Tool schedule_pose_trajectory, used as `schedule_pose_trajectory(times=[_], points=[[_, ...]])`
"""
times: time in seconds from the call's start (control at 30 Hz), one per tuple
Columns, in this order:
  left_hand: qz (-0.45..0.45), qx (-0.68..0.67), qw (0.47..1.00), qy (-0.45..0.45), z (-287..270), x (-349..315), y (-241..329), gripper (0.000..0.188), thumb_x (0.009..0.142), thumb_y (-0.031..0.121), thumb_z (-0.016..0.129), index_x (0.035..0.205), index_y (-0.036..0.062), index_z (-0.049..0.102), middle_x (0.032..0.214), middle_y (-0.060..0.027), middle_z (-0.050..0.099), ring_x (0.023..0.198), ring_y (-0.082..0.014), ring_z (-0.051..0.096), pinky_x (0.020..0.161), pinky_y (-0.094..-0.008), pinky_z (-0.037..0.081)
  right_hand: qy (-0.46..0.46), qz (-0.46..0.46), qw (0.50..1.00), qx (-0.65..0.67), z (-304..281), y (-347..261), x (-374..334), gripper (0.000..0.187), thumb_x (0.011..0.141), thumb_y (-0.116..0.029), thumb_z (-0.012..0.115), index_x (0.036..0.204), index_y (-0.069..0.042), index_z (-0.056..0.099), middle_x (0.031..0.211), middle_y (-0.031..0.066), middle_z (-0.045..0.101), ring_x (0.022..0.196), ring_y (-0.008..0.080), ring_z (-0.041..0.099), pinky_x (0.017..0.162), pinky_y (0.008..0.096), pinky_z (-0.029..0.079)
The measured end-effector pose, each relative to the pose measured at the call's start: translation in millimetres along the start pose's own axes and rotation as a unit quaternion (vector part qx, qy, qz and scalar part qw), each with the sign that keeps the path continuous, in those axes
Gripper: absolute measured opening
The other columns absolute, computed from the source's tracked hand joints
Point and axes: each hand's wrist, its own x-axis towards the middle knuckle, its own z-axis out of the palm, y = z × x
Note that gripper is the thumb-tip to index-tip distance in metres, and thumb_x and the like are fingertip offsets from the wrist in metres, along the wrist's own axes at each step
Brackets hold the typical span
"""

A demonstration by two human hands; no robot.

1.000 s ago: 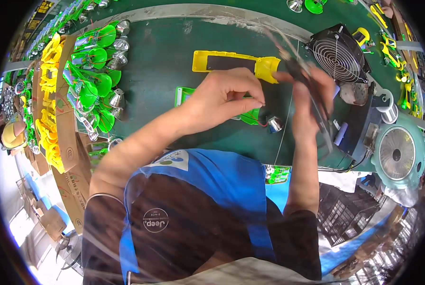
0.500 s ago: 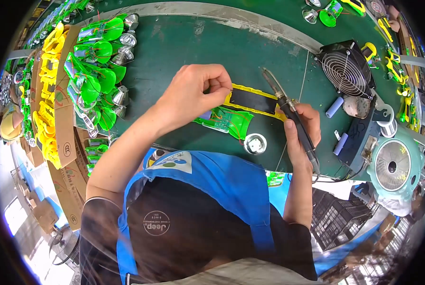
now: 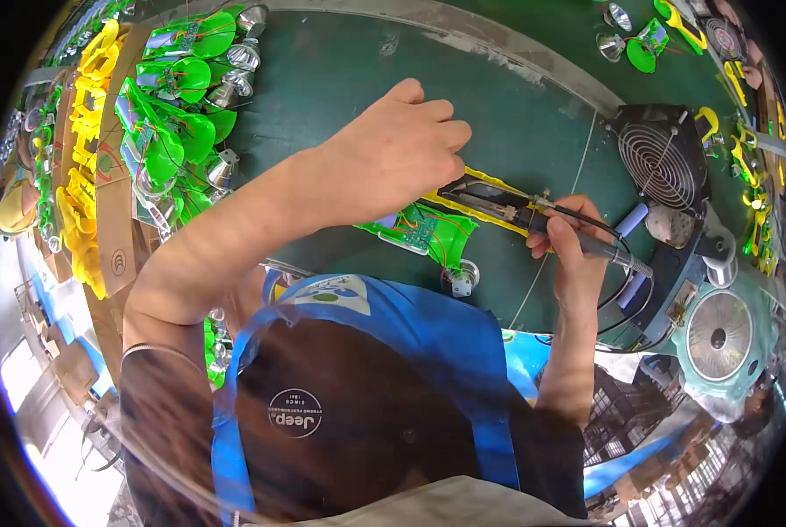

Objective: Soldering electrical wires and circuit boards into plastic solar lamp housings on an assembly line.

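Note:
My right hand (image 3: 577,255) grips a soldering iron (image 3: 605,251), whose metal shaft lies over a yellow plastic frame (image 3: 481,215) and points toward my left hand. Curled at the left end of this frame is my left hand (image 3: 402,149); its fingers are closed, and the fingertips and anything between them are hidden. Just below the frame lies a green lamp housing (image 3: 453,237) with a circuit board and red wires. A silvery lamp cup (image 3: 465,277) sits at its right end.
Green housings with reflectors (image 3: 182,114) crowd the left of the green table (image 3: 323,70), beside a cardboard box (image 3: 116,211) topped with yellow frames (image 3: 86,202). To the right are a black fan (image 3: 661,162), a blue cylindrical cell (image 3: 632,220), a solder spool (image 3: 721,259) and a pale green fan (image 3: 718,338).
The soldering iron has swung down from pointing up and away to lying over the yellow frame. My left hand has turned knuckles up, and the lamp cup has tipped over.

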Motion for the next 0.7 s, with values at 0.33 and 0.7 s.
schedule_pose_trajectory(times=[0.33, 0.7], points=[[0.019, -0.001, 0.999, -0.027, -3.3, 4.7, -4.4, 0.012, 0.075, 0.020, 0.054, 0.069, 0.0105, 0.059, 0.076, -0.0022, 0.046, 0.077, -0.0164, 0.048, 0.072, -0.0316, 0.032, -0.012, 0.011, 1.000, -0.007, 0.6, 0.4, 2.2, 0.028, 0.086, -0.019, 0.067, 0.097, 0.004, 0.056, 0.073, 0.0092, 0.063, 0.058, 0.0135, 0.061, 0.050, 0.0231, 0.049], [0.009, 0.033, 0.999, -0.024, -0.1, 2.8, -1.7, 0.008, 0.073, 0.018, 0.056, 0.068, 0.0123, 0.059, 0.075, -0.0012, 0.046, 0.078, -0.0153, 0.049, 0.073, -0.0308, 0.032, -0.021, 0.017, 1.000, -0.005, -2.1, 1.0, -0.4, 0.017, 0.085, -0.006, 0.064, 0.097, 0.004, 0.057, 0.082, 0.0104, 0.066, 0.064, 0.0139, 0.064, 0.058, 0.0247, 0.053]])
